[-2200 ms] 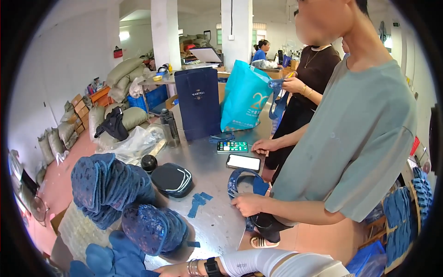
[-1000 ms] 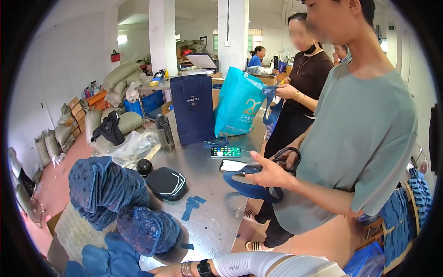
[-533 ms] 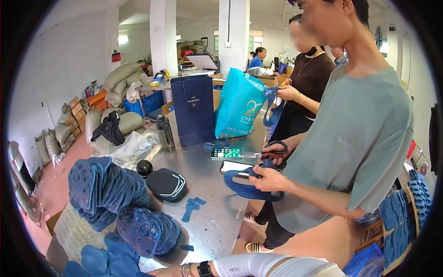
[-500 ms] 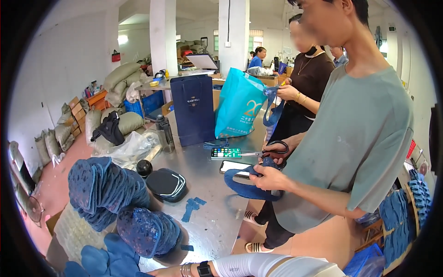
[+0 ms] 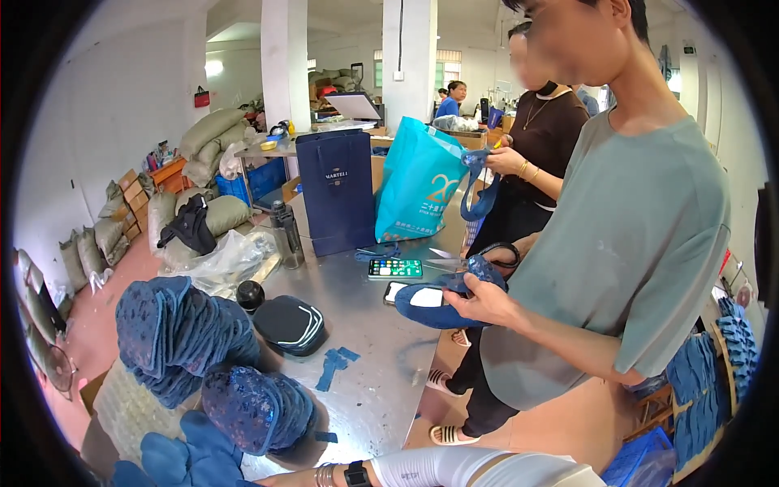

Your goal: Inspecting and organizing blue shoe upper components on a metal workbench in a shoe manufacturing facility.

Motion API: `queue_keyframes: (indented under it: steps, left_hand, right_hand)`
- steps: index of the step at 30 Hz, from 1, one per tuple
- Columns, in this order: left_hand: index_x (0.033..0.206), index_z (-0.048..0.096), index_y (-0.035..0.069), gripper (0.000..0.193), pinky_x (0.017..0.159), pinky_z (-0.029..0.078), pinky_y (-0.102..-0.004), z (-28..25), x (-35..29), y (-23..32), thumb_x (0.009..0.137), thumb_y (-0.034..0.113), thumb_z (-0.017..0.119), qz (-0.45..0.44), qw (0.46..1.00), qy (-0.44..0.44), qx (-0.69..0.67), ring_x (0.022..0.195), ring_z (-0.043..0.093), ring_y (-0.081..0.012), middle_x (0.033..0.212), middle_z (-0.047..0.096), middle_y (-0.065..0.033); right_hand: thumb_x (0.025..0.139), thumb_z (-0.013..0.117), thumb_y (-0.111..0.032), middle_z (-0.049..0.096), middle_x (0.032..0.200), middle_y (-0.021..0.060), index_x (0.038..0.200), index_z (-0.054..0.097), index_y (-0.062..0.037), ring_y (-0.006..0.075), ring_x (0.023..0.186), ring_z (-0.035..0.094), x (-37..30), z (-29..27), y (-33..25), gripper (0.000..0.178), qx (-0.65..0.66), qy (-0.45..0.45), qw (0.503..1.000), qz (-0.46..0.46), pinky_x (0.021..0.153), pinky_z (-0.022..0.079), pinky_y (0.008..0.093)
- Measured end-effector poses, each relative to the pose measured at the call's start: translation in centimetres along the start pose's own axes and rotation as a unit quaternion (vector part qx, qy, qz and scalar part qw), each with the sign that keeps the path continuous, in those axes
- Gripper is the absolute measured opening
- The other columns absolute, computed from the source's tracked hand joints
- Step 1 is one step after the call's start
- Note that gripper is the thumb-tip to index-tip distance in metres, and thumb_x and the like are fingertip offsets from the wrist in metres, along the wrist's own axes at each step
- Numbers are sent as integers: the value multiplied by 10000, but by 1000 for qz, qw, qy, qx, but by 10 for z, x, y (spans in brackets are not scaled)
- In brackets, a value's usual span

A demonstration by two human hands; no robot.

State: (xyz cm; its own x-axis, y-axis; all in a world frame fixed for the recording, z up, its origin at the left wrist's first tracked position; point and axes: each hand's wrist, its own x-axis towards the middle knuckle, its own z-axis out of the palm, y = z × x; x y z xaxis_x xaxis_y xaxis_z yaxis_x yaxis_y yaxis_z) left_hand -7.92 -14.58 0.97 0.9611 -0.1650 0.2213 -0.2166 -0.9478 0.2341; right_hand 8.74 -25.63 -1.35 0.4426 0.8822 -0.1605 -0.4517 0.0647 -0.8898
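Note:
My right arm crosses the lower edge in a white sleeve, with a dark watch and bangles at the wrist. Only the back part of my right hand (image 5: 284, 479) shows; its fingers are cut off by the frame. It is nearest to loose blue fabric pieces (image 5: 182, 450). Above these stand a tall stack of blue patterned fabric pieces (image 5: 182, 337) and a smaller stack (image 5: 256, 410). My left hand is out of view. Across the table corner, a co-worker in a grey-green shirt holds scissors (image 5: 446, 261) and a blue fabric strap piece (image 5: 430, 308).
On the metal table (image 5: 373, 365) are a black pouch (image 5: 290, 325), two phones (image 5: 395, 269), fabric scraps (image 5: 331, 369), a bottle (image 5: 286, 234), a dark paper bag (image 5: 337, 195) and a turquoise bag (image 5: 418, 183). Another co-worker holds a blue strap (image 5: 480, 195). Sacks (image 5: 215, 134) lie behind.
The co-worker's scissors have opened, and the blue strap piece has shifted in that person's hands. The view has moved slightly. My right arm stays about where it was.

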Motion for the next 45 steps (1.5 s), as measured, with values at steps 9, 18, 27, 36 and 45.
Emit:
queue_keyframes:
  steps: [9, 18, 27, 36, 45]
  left_hand:
    - [1218, 554, -63, 533, 894, 434, -507, 11, 1, -10, 915, 376, 574, -18, 998, -55, 3, 1025, 551, -458, 1164, 566, -313]
    - [1236, 542, -60, 545, 890, 439, -502, 14, -2, -6, 910, 376, 579, -32, 996, -77, 25, 1018, 554, -455, 1170, 563, -313]
    - [1253, 530, -56, 559, 887, 444, -496, 13, -3, -1, 905, 377, 585, -45, 993, -95, 48, 1012, 557, -452, 1175, 560, -314]
    - [1303, 488, -50, 607, 899, 447, -485, -4, -6, 1, 899, 394, 581, -54, 967, -230, 92, 1028, 555, -436, 1212, 540, -312]
    - [1424, 376, 27, 715, 1018, 388, -471, 1, 4, -4, 900, 472, 574, -36, 959, -186, -210, 1254, 459, -373, 1395, 430, -269]
  right_hand:
    - [871, 653, -198, 608, 1227, 38, 1356, 502, -49, 123, 1059, 571, -1, 4, 0, 529, 101, -22, 994, 22, 934, 458, 280]
    - [870, 642, -176, 606, 1230, 36, 1353, 502, -58, 133, 1071, 569, -1, 8, -6, 516, 108, -26, 993, 31, 933, 463, 294]
    - [871, 646, -220, 589, 1236, 36, 1362, 485, -41, 132, 1077, 546, -2, 5, -3, 547, 49, -17, 999, -3, 935, 447, 276]
    - [874, 654, -202, 602, 1212, 40, 1334, 510, -29, 134, 1066, 556, 0, 8, -6, 512, 51, -14, 999, 9, 922, 457, 280]
    - [881, 624, -65, 636, 1163, 66, 1328, 512, -61, 172, 1025, 603, -13, 30, -26, 461, 168, -79, 980, 71, 901, 506, 318]
